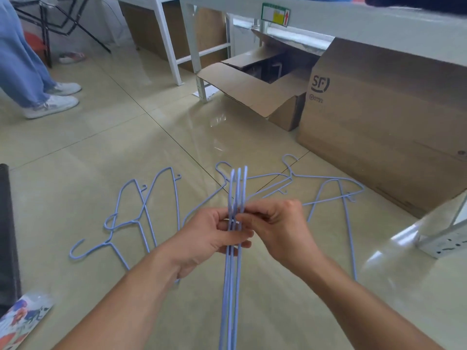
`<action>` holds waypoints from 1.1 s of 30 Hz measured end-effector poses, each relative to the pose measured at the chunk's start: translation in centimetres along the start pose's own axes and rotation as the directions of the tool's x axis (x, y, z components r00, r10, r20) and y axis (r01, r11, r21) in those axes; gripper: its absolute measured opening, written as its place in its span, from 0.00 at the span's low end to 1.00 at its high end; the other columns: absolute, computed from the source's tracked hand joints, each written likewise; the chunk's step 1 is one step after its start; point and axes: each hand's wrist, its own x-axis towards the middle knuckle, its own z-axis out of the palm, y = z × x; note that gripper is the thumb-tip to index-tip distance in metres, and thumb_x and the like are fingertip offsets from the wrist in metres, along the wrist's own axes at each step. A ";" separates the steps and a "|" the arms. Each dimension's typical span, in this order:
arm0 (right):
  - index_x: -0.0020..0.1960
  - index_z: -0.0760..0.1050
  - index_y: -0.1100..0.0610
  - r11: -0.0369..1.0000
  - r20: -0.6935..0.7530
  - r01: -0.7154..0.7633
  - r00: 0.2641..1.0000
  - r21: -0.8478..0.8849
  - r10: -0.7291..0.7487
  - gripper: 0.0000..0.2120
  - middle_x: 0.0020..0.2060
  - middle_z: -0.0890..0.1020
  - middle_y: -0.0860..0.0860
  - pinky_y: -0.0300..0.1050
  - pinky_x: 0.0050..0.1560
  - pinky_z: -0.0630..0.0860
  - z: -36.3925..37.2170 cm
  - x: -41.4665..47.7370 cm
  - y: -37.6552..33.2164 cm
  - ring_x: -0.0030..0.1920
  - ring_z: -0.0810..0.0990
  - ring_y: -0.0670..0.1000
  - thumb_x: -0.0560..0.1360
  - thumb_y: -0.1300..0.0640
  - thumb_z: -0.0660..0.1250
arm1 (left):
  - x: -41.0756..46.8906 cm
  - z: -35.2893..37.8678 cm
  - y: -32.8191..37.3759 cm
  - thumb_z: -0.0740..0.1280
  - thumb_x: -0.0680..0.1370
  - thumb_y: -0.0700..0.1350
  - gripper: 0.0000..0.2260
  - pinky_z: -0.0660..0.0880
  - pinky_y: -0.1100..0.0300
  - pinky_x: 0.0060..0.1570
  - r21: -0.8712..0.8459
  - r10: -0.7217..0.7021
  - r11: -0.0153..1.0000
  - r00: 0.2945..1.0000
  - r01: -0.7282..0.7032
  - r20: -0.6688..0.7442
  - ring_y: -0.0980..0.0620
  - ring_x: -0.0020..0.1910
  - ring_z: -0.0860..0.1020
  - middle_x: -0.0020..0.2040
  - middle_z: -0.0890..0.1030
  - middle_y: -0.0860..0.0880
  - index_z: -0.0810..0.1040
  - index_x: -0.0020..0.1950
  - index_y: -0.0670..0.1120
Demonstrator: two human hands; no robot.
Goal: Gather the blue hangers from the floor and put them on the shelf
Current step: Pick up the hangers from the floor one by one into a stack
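A bunch of thin blue wire hangers (pixel 231 286) stands edge-on in the middle of the head view, hooks pointing away from me. My left hand (pixel 209 238) wraps around the bunch near its necks. My right hand (pixel 280 223) pinches the same bunch from the right side. More blue hangers lie flat on the tiled floor: a tangle on the left (pixel 141 213) and others on the right (pixel 336 190) beside the cardboard box. The white shelf (pixel 379 24) runs across the top right.
A large SF cardboard box (pixel 384 122) and an open smaller box (pixel 255 89) stand under the shelf. A person in jeans and white sneakers (pixel 50 102) stands at the left. A white frame leg (pixel 444 238) is at right, a dark roll (pixel 7 231) at the left edge.
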 end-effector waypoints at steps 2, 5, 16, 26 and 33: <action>0.42 0.85 0.58 1.000 -0.034 -0.009 0.999 0.021 0.009 0.04 0.30 0.84 0.54 0.45 0.32 0.79 0.0 -0.3 -0.4 0.29 0.79 0.50 0.72 0.65 0.72 | 0.0 0.5 -0.1 0.72 0.74 0.36 0.11 0.81 0.55 0.43 0.033 0.042 0.999 0.999 -0.041 -0.019 0.40 0.47 0.85 0.48 0.85 0.36 0.82 0.53 0.48; 0.43 0.86 0.54 0.996 -0.029 -0.034 0.999 0.079 0.036 0.09 0.30 0.84 0.52 0.43 0.31 0.79 0.1 -0.2 -0.7 0.27 0.80 0.46 0.72 0.67 0.72 | 0.0 0.9 0.0 0.71 0.74 0.34 0.12 0.81 0.55 0.42 0.062 0.091 0.994 0.995 -0.088 -0.048 0.43 0.41 0.85 0.42 0.86 0.42 0.82 0.50 0.50; 0.42 0.86 0.60 0.928 0.123 -0.138 0.987 0.346 0.101 0.06 0.31 0.84 0.60 0.46 0.26 0.76 -0.1 0.4 -0.4 0.23 0.75 0.51 0.72 0.69 0.73 | -0.1 1.3 0.9 0.71 0.72 0.29 0.30 0.82 0.56 0.38 0.030 0.152 0.988 0.988 -0.152 0.016 0.44 0.37 0.84 0.45 0.85 0.38 0.77 0.48 0.68; 0.42 0.85 0.60 0.960 0.068 -0.099 0.994 0.261 0.084 0.01 0.33 0.86 0.59 0.61 0.36 0.80 0.0 1.2 0.8 0.32 0.84 0.56 0.72 0.63 0.75 | 0.4 1.2 -1.2 0.75 0.71 0.36 0.24 0.80 0.56 0.36 -0.125 -0.008 0.992 0.979 -0.018 -0.202 0.41 0.38 0.86 0.42 0.87 0.41 0.70 0.63 0.47; 0.41 0.84 0.62 0.915 0.114 -0.173 0.984 0.364 0.140 0.02 0.35 0.84 0.66 0.55 0.29 0.76 1.0 1.4 2.3 0.31 0.78 0.53 0.72 0.65 0.74 | 1.8 0.8 -2.2 0.68 0.77 0.39 0.06 0.82 0.51 0.46 -0.083 -0.095 0.992 0.995 0.091 -0.040 0.44 0.40 0.85 0.43 0.86 0.40 0.84 0.51 0.40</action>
